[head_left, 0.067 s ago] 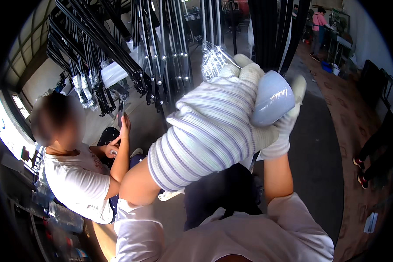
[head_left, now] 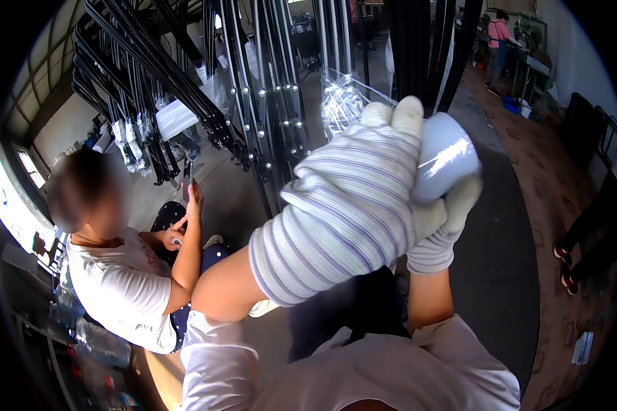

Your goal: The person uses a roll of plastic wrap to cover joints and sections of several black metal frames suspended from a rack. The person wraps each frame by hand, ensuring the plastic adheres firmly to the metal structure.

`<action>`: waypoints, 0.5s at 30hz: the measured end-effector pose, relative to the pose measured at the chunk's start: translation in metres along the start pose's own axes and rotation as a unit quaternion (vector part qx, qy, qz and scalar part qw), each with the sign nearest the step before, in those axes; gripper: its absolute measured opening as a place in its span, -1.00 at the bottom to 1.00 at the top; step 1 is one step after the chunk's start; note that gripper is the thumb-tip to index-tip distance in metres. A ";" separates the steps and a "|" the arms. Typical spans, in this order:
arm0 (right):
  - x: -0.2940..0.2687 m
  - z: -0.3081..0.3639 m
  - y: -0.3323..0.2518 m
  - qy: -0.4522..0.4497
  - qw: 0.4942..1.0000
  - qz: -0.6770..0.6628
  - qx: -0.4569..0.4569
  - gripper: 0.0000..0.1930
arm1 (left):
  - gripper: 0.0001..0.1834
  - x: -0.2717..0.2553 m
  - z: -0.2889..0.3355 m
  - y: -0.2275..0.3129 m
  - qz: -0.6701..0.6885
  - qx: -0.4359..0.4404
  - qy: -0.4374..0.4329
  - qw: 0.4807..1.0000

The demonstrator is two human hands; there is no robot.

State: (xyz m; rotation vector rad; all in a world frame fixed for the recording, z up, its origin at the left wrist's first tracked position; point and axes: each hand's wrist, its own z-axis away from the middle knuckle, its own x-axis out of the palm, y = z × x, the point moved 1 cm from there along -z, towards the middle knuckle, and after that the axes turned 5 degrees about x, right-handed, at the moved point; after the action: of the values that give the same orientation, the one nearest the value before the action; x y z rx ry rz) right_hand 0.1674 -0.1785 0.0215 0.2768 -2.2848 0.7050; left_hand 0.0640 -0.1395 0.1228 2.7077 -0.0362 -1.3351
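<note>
Gripping white roll [head_left: 445, 161], between both gloved hands [head_left: 418, 205]

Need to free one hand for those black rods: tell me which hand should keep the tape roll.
Probably right. The right hand cups the tape roll from beneath; the left hand lies over it, nearer the black rods.

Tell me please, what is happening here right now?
A person wearing striped work gloves holds a roll of clear tape up in front of them. The left hand closes over the roll from the near side, and the right hand supports it from below. Just beyond the hands hang black metal frames, partly wrapped in clear plastic. At the left, a co-worker in a white shirt sits low beside more frames, with one hand raised toward them.
</note>
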 end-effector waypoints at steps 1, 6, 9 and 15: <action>-0.004 0.004 -0.006 -0.004 0.999 -0.033 0.007 -0.33 | -0.09 0.012 -0.005 0.005 -0.005 0.005 0.021 1.000; -0.006 -0.001 -0.030 0.006 0.999 -0.021 0.034 -0.27 | -0.46 -0.001 -0.010 -0.006 0.263 0.074 0.136 0.952; -0.008 -0.005 -0.024 0.062 0.997 0.023 0.047 -0.24 | -0.57 0.017 -0.022 -0.063 0.337 -0.008 0.354 0.872; 0.009 -0.005 -0.034 -0.044 0.974 -0.144 0.171 -0.25 | -0.49 0.024 -0.036 -0.078 0.277 -0.069 0.366 0.886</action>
State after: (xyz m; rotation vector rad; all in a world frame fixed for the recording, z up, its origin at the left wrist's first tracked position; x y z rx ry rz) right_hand 0.1769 -0.2035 0.0447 0.7973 -2.1336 0.9437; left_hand 0.1045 -0.0601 0.1159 2.5881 -0.5623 -0.1291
